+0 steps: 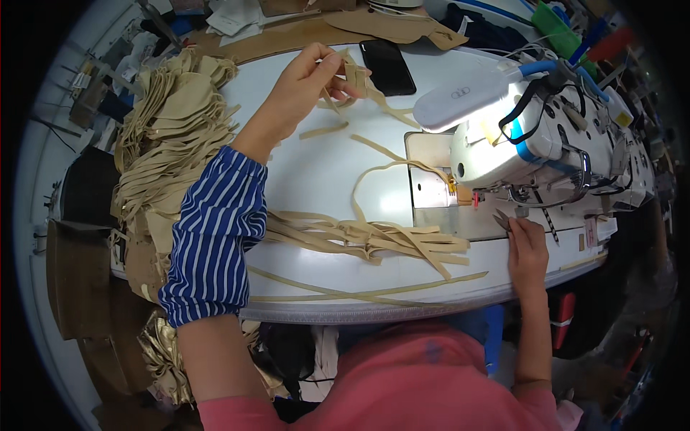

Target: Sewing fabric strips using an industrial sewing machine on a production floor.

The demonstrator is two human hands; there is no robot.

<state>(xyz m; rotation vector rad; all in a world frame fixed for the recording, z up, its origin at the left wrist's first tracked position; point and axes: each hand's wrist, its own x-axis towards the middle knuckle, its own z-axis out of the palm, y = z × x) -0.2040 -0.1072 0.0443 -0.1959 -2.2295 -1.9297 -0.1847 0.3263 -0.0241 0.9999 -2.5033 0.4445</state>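
- Pinching tan strips [353, 75], the left hand [316, 80] is at 11 o'clock from the desk's middle; the right hand [528, 248], at 4, grasps dark snips [502, 221], blades pointing up and left.
- A tug on the left could drag the looped strip [357, 190], which runs to the needle area of the sewing machine [546, 136] at 3 o'clock, if the two are tangled; I cannot tell.
- Those blades sit near the machine bed, so a careless swing could nick cloth.
- The strip bundle [374, 241] at 6 o'clock might snag while strands cross.
- Room: bare desk [309, 179] at 9, inside the fabric pile [172, 136]; the phone [388, 67] limits 12 to 1; thin strips [402, 289] lie near the front edge.
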